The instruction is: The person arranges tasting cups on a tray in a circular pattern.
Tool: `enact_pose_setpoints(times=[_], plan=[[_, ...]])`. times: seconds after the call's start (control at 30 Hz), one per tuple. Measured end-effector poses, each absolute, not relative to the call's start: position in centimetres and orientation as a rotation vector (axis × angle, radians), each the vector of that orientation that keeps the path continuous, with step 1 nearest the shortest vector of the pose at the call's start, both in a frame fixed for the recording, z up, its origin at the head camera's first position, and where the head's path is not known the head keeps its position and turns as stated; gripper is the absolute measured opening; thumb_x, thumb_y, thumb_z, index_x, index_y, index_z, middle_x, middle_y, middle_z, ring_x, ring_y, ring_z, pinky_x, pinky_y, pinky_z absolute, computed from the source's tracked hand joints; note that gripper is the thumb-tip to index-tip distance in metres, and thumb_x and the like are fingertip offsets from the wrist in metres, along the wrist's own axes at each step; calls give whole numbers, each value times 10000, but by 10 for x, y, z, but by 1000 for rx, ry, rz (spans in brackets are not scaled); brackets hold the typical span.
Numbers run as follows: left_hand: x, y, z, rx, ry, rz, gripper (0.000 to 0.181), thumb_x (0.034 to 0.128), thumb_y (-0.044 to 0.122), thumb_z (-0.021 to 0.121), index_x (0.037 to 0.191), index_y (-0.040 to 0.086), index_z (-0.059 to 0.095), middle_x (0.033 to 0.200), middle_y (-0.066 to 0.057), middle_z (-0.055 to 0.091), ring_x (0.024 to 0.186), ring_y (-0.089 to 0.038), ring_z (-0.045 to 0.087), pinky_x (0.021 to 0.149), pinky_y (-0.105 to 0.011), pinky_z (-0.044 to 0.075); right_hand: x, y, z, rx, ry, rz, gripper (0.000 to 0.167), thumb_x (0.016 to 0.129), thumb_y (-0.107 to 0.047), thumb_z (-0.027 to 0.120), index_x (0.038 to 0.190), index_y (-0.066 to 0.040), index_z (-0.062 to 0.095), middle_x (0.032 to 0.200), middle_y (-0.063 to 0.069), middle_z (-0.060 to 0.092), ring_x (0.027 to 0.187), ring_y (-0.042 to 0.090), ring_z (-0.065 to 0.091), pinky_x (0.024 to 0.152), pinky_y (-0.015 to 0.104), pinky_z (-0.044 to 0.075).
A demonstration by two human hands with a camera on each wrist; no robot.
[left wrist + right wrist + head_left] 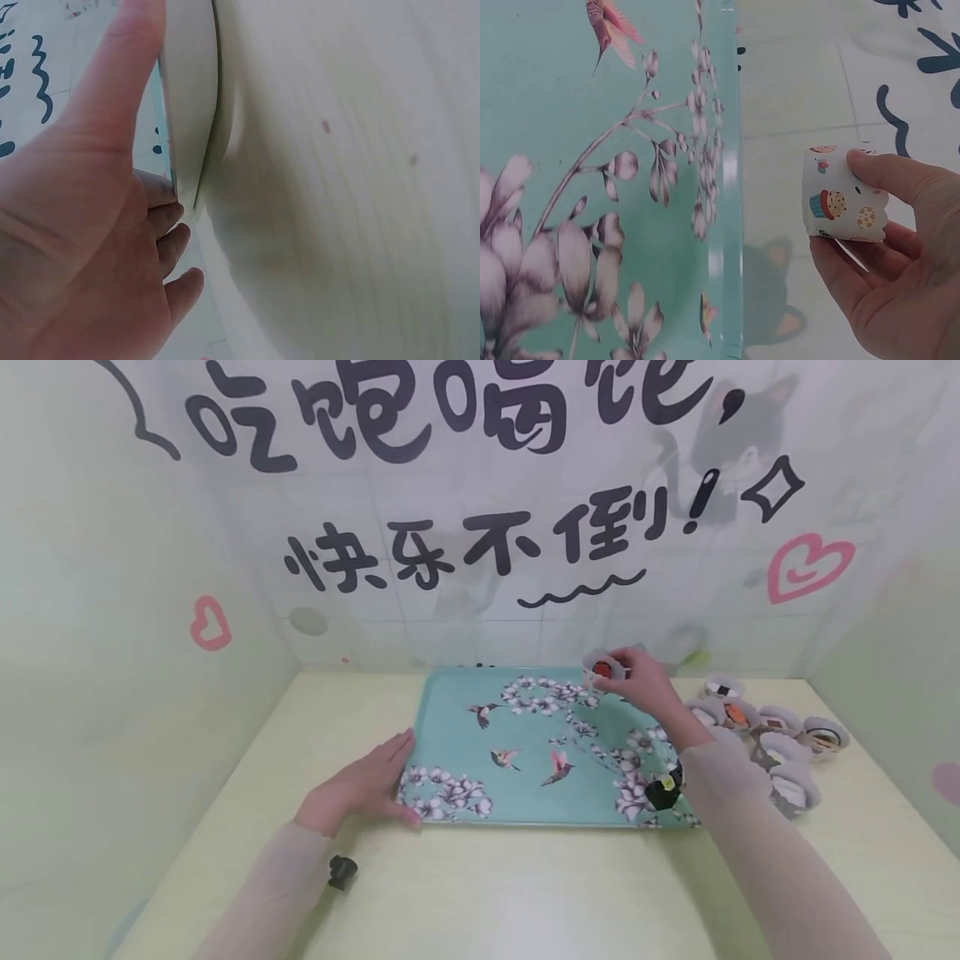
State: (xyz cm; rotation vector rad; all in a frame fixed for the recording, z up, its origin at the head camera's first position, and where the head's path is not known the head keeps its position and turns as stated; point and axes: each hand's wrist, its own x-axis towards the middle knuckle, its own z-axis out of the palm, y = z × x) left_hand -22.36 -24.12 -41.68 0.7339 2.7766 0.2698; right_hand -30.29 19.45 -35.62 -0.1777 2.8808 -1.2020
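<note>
A teal tray (450, 735) printed with white flowers and hummingbirds lies on the table. My left hand (367, 781) touches its near left corner, with the fingers along the left edge and the thumb by the front edge. In the left wrist view, the fingertips of this hand (90, 210) meet the tray's edge. Over the far right part of the tray, my right hand (641, 681) pinches a paper cupcake cup (592, 670) with something red and black inside. The right wrist view shows cupcake prints on this cup (840, 199), between thumb and fingers.
Several more paper cups (780, 722) with varied contents cluster on the table right of the tray, partly behind the right forearm. A curtain with black lettering (495, 539) hangs behind the pale wooden table (510, 885). Small dark devices (342, 872) show beside both wrists.
</note>
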Motion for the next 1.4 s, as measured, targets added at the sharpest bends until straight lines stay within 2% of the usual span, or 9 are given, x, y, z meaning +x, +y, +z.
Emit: enact_pose_setpoints(times=[0.17,0.43,0.63,0.83,1.07,1.4], plan=[[-226,-239,-414,752,2784,248,1381,635,694,784,1545,-113,129,1642,-288,104,1514,-471,164,1247,-565,221,-317,183,-363,-161,2884,-1196,579,948,-275,682,1411,8,482,1353,258,565,1178,403,572,959,514,540],[-228,-237,-412,712,2761,219,1390,634,718,767,1558,-87,112,1654,-262,80,1526,-449,143,1255,-548,206,-334,163,-366,-154,2857,-1216,553,942,-256,686,1392,-3,487,1378,231,556,1198,384,554,1034,528,510],[-230,-237,-412,710,2765,216,1395,633,731,757,1563,-77,103,1660,-249,70,1529,-443,140,1259,-543,202,-347,148,-370,-134,2848,-1211,551,936,-267,690,1383,-17,486,1366,212,559,1185,361,543,1040,522,503],[-228,-239,-413,708,2765,228,1384,635,705,778,1554,-96,123,1653,-266,95,1522,-452,161,1253,-555,218,-355,135,-386,-142,2814,-1242,508,951,-263,677,1366,-32,496,1336,190,574,1137,326,551,993,477,516],[-225,-236,-415,700,2752,246,1381,646,717,762,1564,-75,101,1663,-245,69,1533,-434,140,1260,-540,203,-360,136,-397,-129,2790,-1274,499,948,-234,679,1349,-3,494,1349,219,556,1187,364,536,1043,524,497],[-222,-234,-410,676,2751,260,1372,646,686,786,1562,-79,112,1663,-247,76,1528,-441,150,1253,-553,222,-362,129,-405,-81,2784,-1262,492,948,-236,681,1343,-8,497,1341,208,557,1192,359,534,1043,519,487]])
